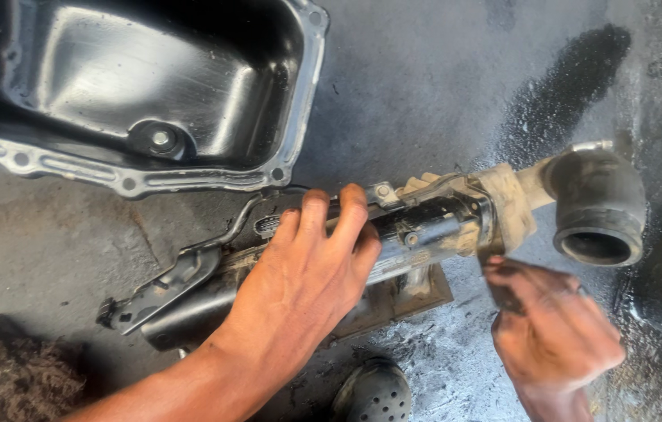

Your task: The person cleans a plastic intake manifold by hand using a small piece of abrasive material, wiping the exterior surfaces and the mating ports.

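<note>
A long greasy metal engine part [425,230] with a bracket at its left end and a black rubber elbow hose [601,207] at its right end lies across the concrete floor. My left hand [307,277] rests on top of its middle, fingers curled over the body, holding it down. My right hand [554,328] is blurred, just below the part's right end near a pale cloth-like wrap [507,203]; its fingers are bunched, and I cannot tell whether it holds anything.
A black oil pan [300,117] with a bolt-hole flange sits open side up at the top left. A clump of brown fibrous waste [22,375] lies bottom left. A dark perforated shoe [374,391] shows at the bottom. Dark oily stains [561,86] spread on the floor.
</note>
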